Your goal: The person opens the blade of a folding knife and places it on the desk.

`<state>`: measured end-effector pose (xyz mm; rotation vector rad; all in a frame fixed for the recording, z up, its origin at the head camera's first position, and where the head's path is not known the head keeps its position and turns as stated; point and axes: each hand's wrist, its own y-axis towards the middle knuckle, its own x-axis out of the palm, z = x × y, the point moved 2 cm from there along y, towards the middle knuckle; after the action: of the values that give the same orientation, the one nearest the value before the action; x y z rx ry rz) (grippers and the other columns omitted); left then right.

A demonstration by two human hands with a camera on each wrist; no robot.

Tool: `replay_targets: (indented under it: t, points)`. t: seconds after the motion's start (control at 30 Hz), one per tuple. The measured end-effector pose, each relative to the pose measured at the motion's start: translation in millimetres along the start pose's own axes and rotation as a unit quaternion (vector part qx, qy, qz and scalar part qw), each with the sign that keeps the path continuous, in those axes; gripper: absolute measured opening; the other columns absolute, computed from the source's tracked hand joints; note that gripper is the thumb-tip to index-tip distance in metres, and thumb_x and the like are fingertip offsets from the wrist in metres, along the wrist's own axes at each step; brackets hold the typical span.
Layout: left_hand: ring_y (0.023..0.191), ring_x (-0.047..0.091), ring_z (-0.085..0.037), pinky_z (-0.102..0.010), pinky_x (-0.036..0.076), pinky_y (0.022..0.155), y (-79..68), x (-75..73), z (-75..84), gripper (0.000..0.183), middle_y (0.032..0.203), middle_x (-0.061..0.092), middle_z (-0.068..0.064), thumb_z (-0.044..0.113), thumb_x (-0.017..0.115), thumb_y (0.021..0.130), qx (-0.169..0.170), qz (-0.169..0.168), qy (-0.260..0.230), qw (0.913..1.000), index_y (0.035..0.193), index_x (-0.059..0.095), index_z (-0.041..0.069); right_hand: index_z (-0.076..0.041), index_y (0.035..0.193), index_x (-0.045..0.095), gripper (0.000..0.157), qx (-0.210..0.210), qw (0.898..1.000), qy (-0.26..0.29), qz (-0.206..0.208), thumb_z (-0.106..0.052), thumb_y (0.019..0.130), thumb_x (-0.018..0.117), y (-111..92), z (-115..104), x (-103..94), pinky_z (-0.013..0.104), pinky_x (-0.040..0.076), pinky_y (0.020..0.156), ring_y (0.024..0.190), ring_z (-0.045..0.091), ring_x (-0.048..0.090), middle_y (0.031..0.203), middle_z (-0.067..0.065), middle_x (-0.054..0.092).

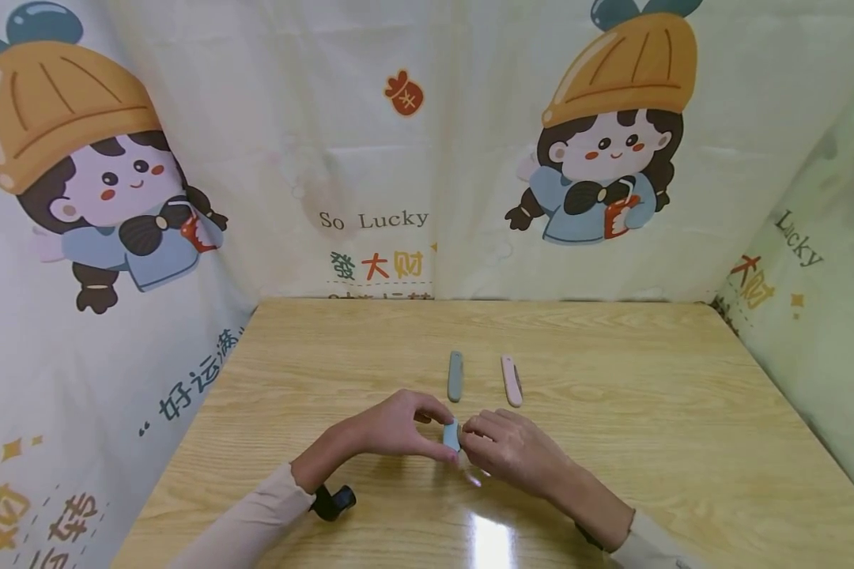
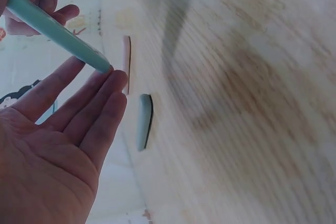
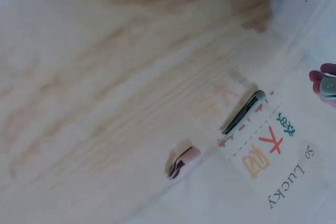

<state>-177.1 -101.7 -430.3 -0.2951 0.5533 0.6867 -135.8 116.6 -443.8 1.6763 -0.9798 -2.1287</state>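
A light blue-green folding knife (image 1: 451, 435) is held up between both hands, close over the table. My left hand (image 1: 404, 427) pinches it between thumb and fingertips, the palm showing in the left wrist view. At its other side my right hand (image 1: 515, 450) has its fingers curled at the knife's edge, partly hiding it. The left wrist view shows the handle (image 2: 60, 32) slanting from the right hand's fingers down to the left fingertips. Beyond the hands lie a grey-green folding knife (image 1: 455, 376) and a pink folding knife (image 1: 512, 381), the pink one with a dark edge showing.
The wood-grain table (image 1: 313, 348) ends at a printed cloth backdrop (image 1: 277, 197), which also hangs along both sides. A black wrist camera (image 1: 334, 502) is strapped at the left wrist. A bright light reflection lies on the table near the front.
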Motion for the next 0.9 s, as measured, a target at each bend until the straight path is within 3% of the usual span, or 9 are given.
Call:
replay_targets:
  t: [0.13, 0.3, 0.43, 0.57, 0.73, 0.83, 0.9]
  points:
    - [0.108, 0.063, -0.007, -0.035, 0.048, 0.099, -1.4, 0.8, -0.4, 0.035, 0.11, 0.069, 0.013, 0.036, 0.08, 0.089, 0.012, -0.016, -0.036, 0.9992, 0.116, 0.073, 0.015, -0.01, 0.098, 0.07, 0.03, -0.016, 1.0, 0.002, -0.007, -0.009, 0.106, 0.04, 1.8, 0.6, -0.3, 0.02, 0.052, 0.072, 0.08, 0.009, 0.06, 0.096, -0.003, 0.066]
    - [0.109, 0.065, -0.014, -0.033, 0.049, 0.098, -2.5, 1.5, -0.9, 0.03, 0.11, 0.071, 0.004, 0.029, 0.077, 0.092, 0.007, -0.036, -0.079, 0.9962, 0.116, 0.072, 0.011, -0.01, 0.098, 0.07, 0.028, -0.022, 1.0, 0.02, 0.004, -0.008, 0.103, 0.042, 4.3, 0.4, -1.5, 0.019, 0.05, 0.073, 0.08, 0.009, 0.059, 0.094, -0.005, 0.065]
    - [0.11, 0.065, -0.018, -0.031, 0.05, 0.095, -2.3, 2.0, -1.4, 0.029, 0.113, 0.07, -0.003, 0.023, 0.07, 0.097, 0.012, -0.058, -0.113, 0.9919, 0.119, 0.07, 0.004, -0.009, 0.097, 0.07, 0.025, -0.013, 0.998, 0.059, 0.026, -0.01, 0.104, 0.045, 5.3, 0.1, -3.3, 0.019, 0.05, 0.075, 0.081, 0.01, 0.059, 0.096, -0.003, 0.066]
    - [0.107, 0.064, -0.012, -0.031, 0.05, 0.095, -2.5, 2.5, -1.1, 0.027, 0.113, 0.07, -0.006, 0.021, 0.063, 0.1, 0.028, -0.084, -0.128, 0.9878, 0.119, 0.069, 0.001, -0.012, 0.096, 0.067, 0.019, 0.009, 0.993, 0.114, 0.04, -0.011, 0.104, 0.05, 4.4, -0.6, -4.2, 0.018, 0.05, 0.077, 0.083, 0.008, 0.059, 0.098, -0.004, 0.064]
    - [0.102, 0.064, -0.009, -0.032, 0.051, 0.092, -2.2, 3.2, -0.8, 0.037, 0.11, 0.07, -0.003, 0.031, 0.055, 0.104, 0.035, -0.103, -0.126, 0.986, 0.117, 0.069, 0.0, -0.015, 0.094, 0.064, 0.014, 0.065, 0.978, 0.191, 0.049, -0.014, 0.104, 0.055, 1.4, -2.2, -5.4, 0.016, 0.05, 0.077, 0.088, 0.005, 0.059, 0.097, -0.007, 0.062]
    - [0.1, 0.067, -0.012, -0.036, 0.054, 0.091, -1.9, 5.0, -2.0, 0.046, 0.105, 0.071, 0.001, 0.039, 0.052, 0.105, 0.024, -0.108, -0.156, 0.9816, 0.116, 0.069, -0.003, -0.013, 0.099, 0.065, 0.005, 0.118, 0.962, 0.242, 0.044, -0.011, 0.101, 0.061, -0.9, -3.6, -6.3, 0.019, 0.053, 0.076, 0.088, 0.006, 0.062, 0.098, -0.006, 0.065]
    - [0.098, 0.069, -0.014, -0.039, 0.055, 0.09, -1.9, 7.0, -3.6, 0.05, 0.103, 0.071, 0.0, 0.039, 0.051, 0.106, 0.017, -0.11, -0.183, 0.9769, 0.115, 0.068, -0.006, -0.011, 0.103, 0.066, 0.009, 0.147, 0.951, 0.27, 0.041, -0.005, 0.097, 0.066, -1.3, -5.4, -7.1, 0.021, 0.054, 0.074, 0.085, 0.006, 0.064, 0.098, -0.003, 0.069]
